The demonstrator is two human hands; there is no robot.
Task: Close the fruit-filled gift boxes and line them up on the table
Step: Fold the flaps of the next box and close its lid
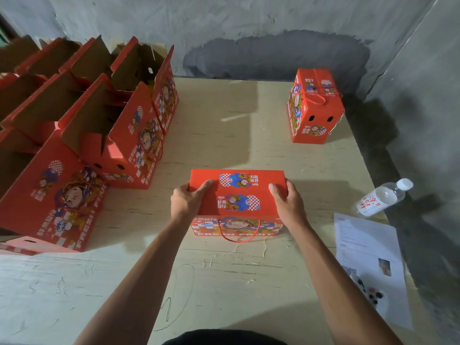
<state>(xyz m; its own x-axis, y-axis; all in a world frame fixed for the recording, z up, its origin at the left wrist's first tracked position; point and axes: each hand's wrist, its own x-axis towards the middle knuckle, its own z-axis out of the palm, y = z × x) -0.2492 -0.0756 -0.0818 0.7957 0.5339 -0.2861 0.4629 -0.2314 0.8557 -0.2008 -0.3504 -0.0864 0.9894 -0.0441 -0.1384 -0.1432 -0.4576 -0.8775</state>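
A red gift box (237,195) with its lid flaps down stands in the middle of the table, a red rope handle hanging over its near face. My left hand (188,199) grips its left end, thumb on top and fingers curled round the side. My right hand (286,200) grips its right end the same way. A second closed red box (315,108) stands at the far right of the table. Several open red boxes (119,135) with raised flaps crowd the left side; their insides are mostly hidden.
A plastic water bottle (384,196) lies near the right table edge. A printed sheet (368,257) and a white phone (371,293) lie at the near right. The pale wooden table (224,135) meets a grey wall behind.
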